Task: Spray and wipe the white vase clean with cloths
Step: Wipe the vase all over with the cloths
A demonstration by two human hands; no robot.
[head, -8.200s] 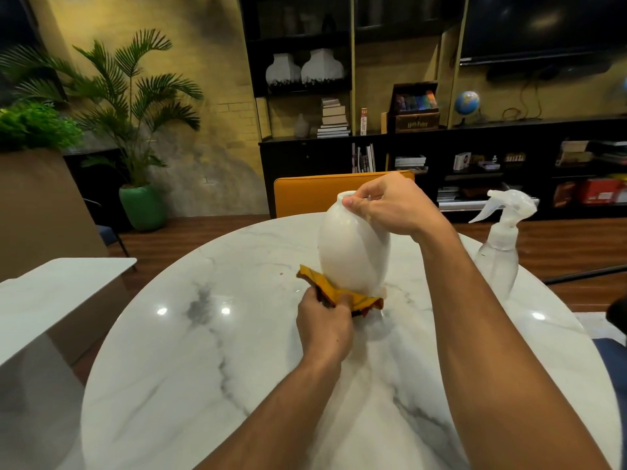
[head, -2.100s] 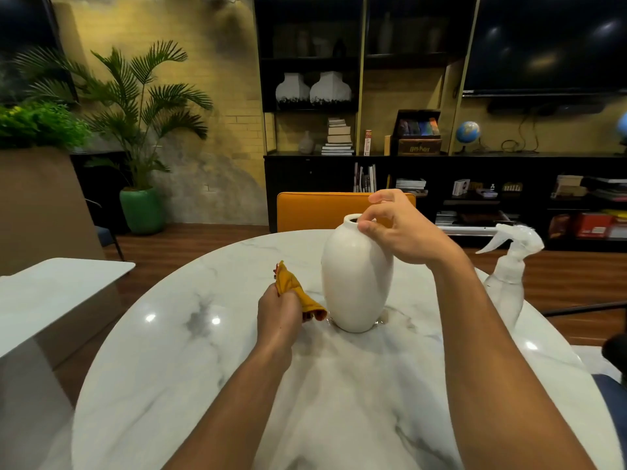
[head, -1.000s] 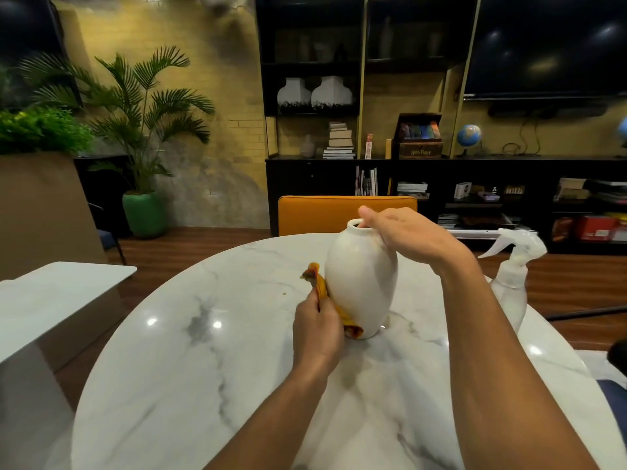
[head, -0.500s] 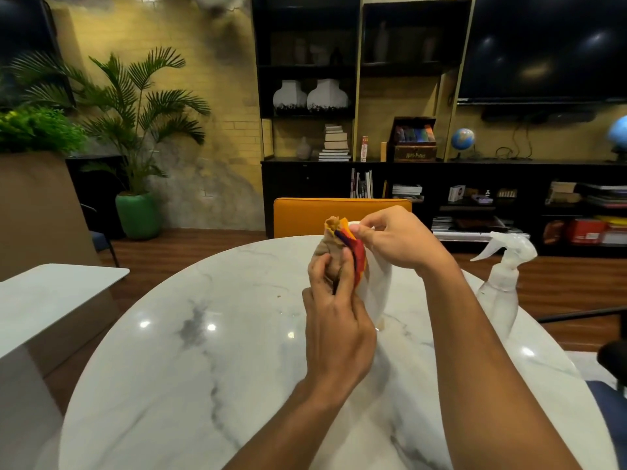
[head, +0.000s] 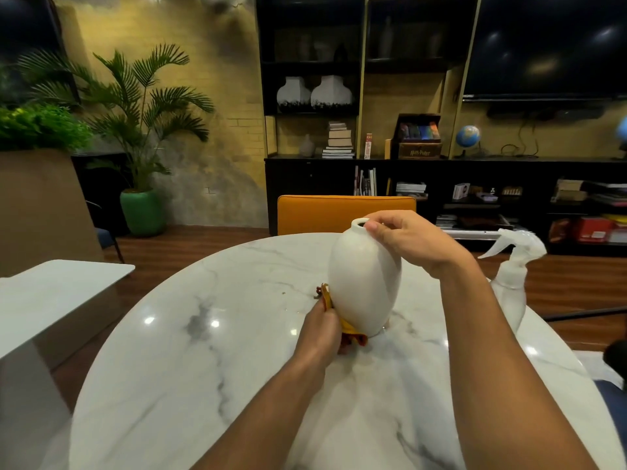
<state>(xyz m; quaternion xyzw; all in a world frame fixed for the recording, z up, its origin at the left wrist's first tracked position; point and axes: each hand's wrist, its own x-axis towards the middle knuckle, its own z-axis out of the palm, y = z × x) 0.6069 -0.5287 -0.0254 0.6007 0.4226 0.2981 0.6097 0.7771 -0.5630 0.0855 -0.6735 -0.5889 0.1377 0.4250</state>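
Note:
The white vase (head: 363,283) stands on the round marble table (head: 210,361), tilted slightly to the left. My right hand (head: 407,240) grips its rim from the right, thumb at the mouth. My left hand (head: 320,330) holds a crumpled yellow-orange cloth (head: 349,332) pressed against the vase's lower left side near the base. Most of the cloth is hidden behind my fingers and the vase. A clear spray bottle (head: 512,276) with a white trigger stands to the right, partly behind my right forearm.
An orange chair back (head: 339,213) rises behind the table's far edge. A second white tabletop (head: 51,293) sits to the left. Small crumbs (head: 282,293) lie on the marble left of the vase. Dark shelving and a potted palm (head: 142,137) stand along the back wall.
Half a second ago my left hand held the cloth up near the vase's neck; it has slid down the left side to the base. My right hand stays on the rim.

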